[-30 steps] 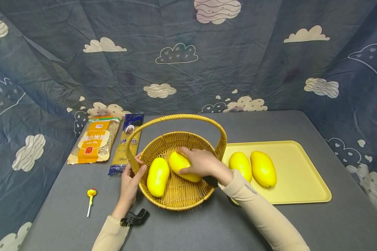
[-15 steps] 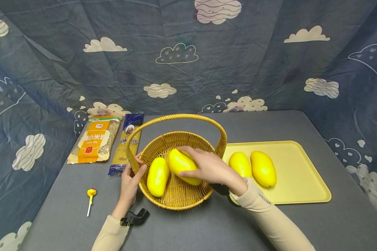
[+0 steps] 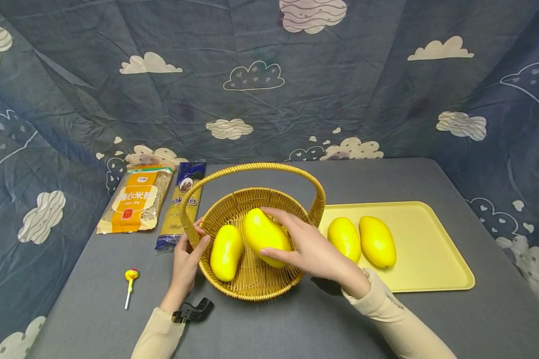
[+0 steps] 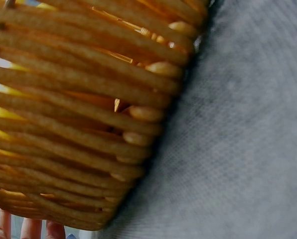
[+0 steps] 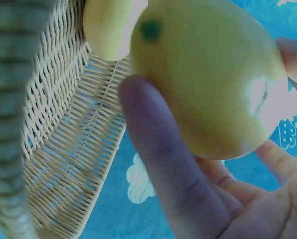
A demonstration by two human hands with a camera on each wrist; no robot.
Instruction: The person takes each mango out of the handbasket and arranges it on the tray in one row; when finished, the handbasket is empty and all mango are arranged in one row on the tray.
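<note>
My right hand [image 3: 316, 252] grips a yellow mango [image 3: 261, 232] over the wicker basket [image 3: 260, 295], thumb on its near side and fingers around the far side. In the right wrist view this mango [image 5: 213, 84] shows a dark green spot at one end, with the thumb [image 5: 158, 144] pressed along it. A second mango [image 3: 226, 253] lies inside the basket at the left. At the basket's left side, below the handle, my left hand [image 3: 186, 264] holds the rim. Wicker weave [image 4: 78, 114] fills much of the left wrist view, with fingertips [image 4: 31, 228] beneath.
A pale yellow tray [image 3: 435, 249] to the right carries two mangoes, one left [image 3: 343, 237] and one right [image 3: 377, 242]. Back left are an orange-labelled food bag [image 3: 134, 202] and a pasta packet [image 3: 177, 219]. A lollipop [image 3: 130, 284] lies front left. The tall basket handle [image 3: 256, 167] arches overhead.
My right hand has lifted the mango from the basket's bottom and drawn it slightly right and toward me. My left hand has stayed on the rim.
</note>
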